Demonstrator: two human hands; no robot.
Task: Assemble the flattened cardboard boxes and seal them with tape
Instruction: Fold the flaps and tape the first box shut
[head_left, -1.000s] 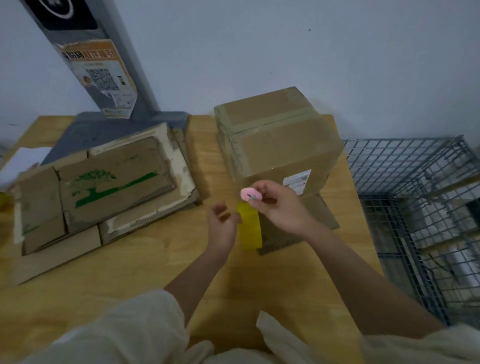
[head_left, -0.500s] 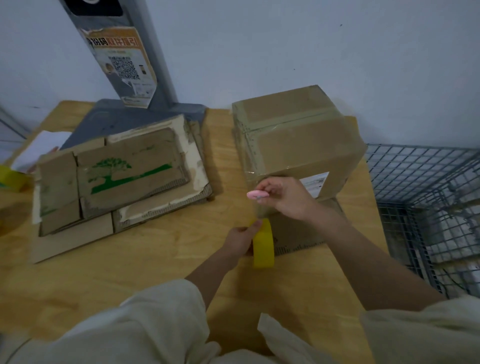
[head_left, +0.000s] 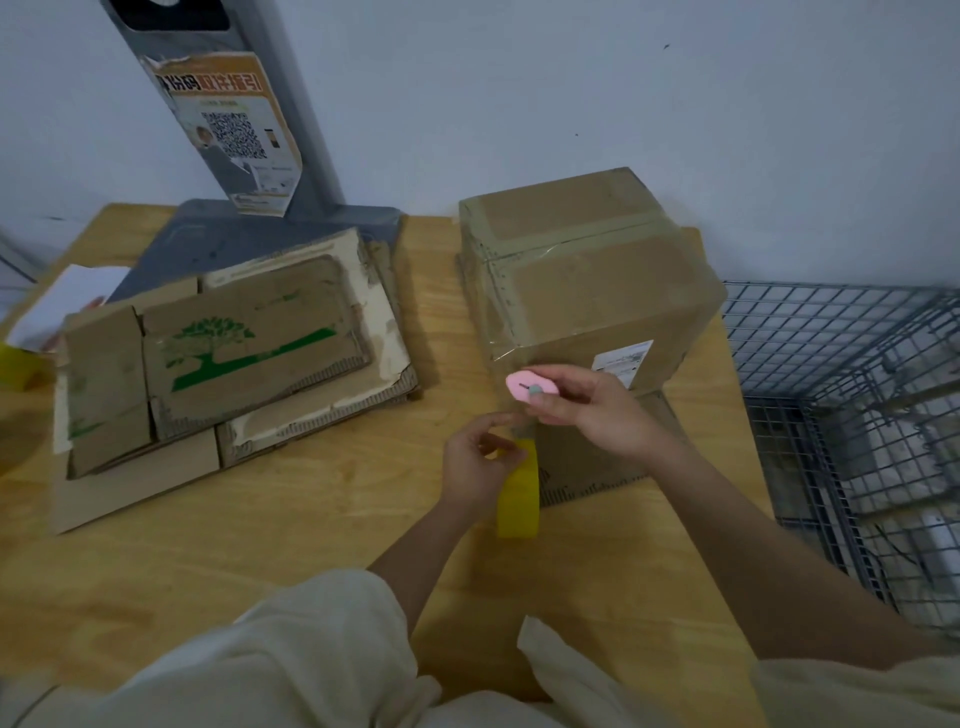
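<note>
An assembled, taped cardboard box (head_left: 597, 291) stands on the wooden table (head_left: 208, 561), resting on a flat piece of cardboard (head_left: 587, 457). My right hand (head_left: 587, 410) holds a small pink cutter (head_left: 530, 387) at the box's near lower corner. Just below it, my left hand (head_left: 478, 457) pinches the top of a yellow tape roll (head_left: 518, 499), which stands on edge on the table. A strip of tape seems to run from the roll up to the box. A stack of flattened boxes (head_left: 223, 353), the top one printed with a green tree, lies to the left.
A grey stand with a QR-code poster (head_left: 234, 135) rises behind the flattened stack. A wire mesh cage (head_left: 852, 415) sits off the table's right edge. White paper (head_left: 67, 296) and a yellow object (head_left: 15, 369) lie at the far left.
My left hand moved from beside the tape roll onto its top and now pinches it. My right hand with the pink cutter stays at the box's lower corner. The view shifted slightly.
</note>
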